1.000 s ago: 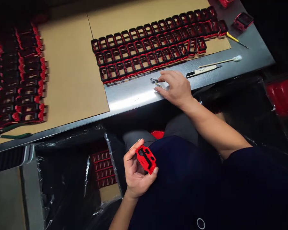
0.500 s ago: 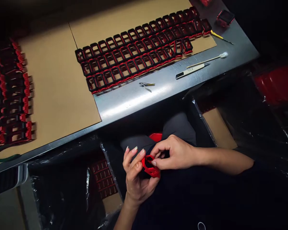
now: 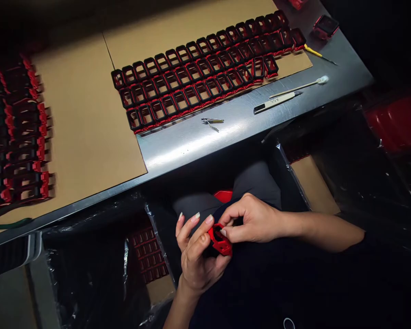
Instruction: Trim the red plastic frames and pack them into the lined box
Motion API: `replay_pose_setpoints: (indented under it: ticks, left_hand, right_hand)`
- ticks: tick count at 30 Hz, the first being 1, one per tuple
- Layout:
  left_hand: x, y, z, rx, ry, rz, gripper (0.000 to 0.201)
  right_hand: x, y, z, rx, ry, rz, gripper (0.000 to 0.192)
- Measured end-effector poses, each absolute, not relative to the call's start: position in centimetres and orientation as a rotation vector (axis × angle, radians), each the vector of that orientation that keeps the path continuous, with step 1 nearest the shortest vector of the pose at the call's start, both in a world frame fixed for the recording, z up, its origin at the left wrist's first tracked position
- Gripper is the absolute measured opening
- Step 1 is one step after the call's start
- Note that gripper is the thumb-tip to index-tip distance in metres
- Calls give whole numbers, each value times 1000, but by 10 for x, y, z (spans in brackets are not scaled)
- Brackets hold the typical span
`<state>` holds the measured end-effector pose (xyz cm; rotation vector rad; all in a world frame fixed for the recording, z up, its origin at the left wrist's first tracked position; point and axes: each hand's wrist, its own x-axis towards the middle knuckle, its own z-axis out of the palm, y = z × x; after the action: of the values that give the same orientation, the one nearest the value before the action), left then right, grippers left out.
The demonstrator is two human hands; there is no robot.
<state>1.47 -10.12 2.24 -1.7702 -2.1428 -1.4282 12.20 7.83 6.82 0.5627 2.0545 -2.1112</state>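
Observation:
In front of my body, over my lap, a small red plastic frame (image 3: 223,245), shaped like a watch case, is held between my two hands. My left hand (image 3: 199,256) grips its left side and underside between thumb and fingers, with the other fingers raised. My right hand (image 3: 250,221) has its thumb and index finger pinched at the frame's upper right rim, the thumb tip reaching into the opening. Whether anything small sits between those fingertips is hidden.
Rows of black-and-red frames (image 3: 193,93) stand on cardboard (image 3: 85,119) on the metal table (image 3: 178,153); more frames (image 3: 43,151) are left. Nail clippers (image 3: 213,121), a craft knife (image 3: 276,102), a cotton swab (image 3: 297,87) and a yellow-handled tool (image 3: 315,51) lie near the edge.
The view has shifted slightly, moving the table's things a little to the right. Both hands keep their hold on the red frame, which has turned slightly.

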Motion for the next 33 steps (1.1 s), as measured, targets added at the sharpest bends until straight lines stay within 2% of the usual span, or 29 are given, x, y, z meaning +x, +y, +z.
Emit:
replay_pose_setpoints:
  ticks: [7, 16, 27, 33]
  left_hand:
    - [16, -101, 23, -1767, -2158, -1467, 71]
    - [16, -102, 25, -1760, -2163, -1423, 75]
    - [14, -102, 27, -1809, -2153, -1347, 69]
    - [13, -105, 25, -1813, -2130, -1314, 65]
  right_hand:
    - [124, 82, 68, 466, 2040, -2117, 21]
    - [126, 91, 68, 365, 1965, -2138, 26]
    - [123, 88, 68, 485, 1839, -2133, 23]
    - [119, 82, 72, 609, 1959, -2025, 19]
